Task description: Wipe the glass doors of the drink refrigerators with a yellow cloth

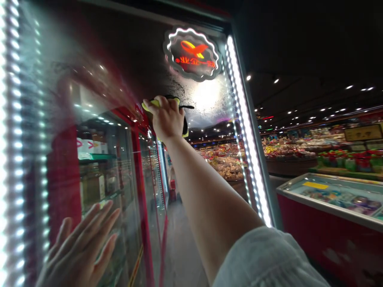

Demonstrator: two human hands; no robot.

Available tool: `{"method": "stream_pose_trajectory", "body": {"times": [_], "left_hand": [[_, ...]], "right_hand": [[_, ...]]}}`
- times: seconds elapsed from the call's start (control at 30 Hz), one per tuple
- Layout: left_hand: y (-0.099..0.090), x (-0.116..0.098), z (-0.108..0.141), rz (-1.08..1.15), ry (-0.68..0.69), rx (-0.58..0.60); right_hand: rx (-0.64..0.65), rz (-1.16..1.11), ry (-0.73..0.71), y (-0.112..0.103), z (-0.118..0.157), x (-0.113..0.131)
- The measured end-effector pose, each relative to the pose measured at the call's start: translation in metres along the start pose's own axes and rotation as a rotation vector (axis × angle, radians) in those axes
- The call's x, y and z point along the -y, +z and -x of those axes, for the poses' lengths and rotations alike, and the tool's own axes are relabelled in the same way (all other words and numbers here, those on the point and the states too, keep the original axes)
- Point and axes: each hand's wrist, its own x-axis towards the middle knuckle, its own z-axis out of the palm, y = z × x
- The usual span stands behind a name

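Note:
My right hand (167,121) is stretched up and forward, pressing a yellow-and-black cloth (152,105) flat against the glass door (125,67). A thin dark strip, perhaps a loop or tag of the cloth, sticks out to its right. Small droplets or smudges speckle the glass just above and right of the cloth. Higher up on the door is a lit oval sign (193,54) with a wavy edge and mirrored red characters. At the lower left, my left hand (82,247) is held up close to the glass, fingers spread, holding nothing. Whether it touches the pane I cannot tell.
Bright LED strips run down the door's left (18,159) and right (249,135) sides. Bottles on shelves (97,157) show through or in the glass. To the right stands a chest freezer (326,191) with packaged goods; produce displays (287,150) lie beyond.

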Motion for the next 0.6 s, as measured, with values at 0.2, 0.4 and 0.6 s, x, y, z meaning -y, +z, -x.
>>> {"method": "stream_pose_trajectory", "body": {"times": [0.2,0.4,0.6], "left_hand": [[0.014,-0.035,-0.023,-0.048,0.176,0.040],[0.028,-0.047,-0.045,-0.047,0.270,-0.018],[0.020,-0.034,-0.038,-0.115,0.242,-0.020]], "right_hand": [[-0.093,-0.056,0.090,-0.001,0.001,-0.047],[-0.190,-0.032,0.240,-0.020,0.022,-0.133],[-0.303,0.008,0.551,-0.026,0.053,-0.190]]}}
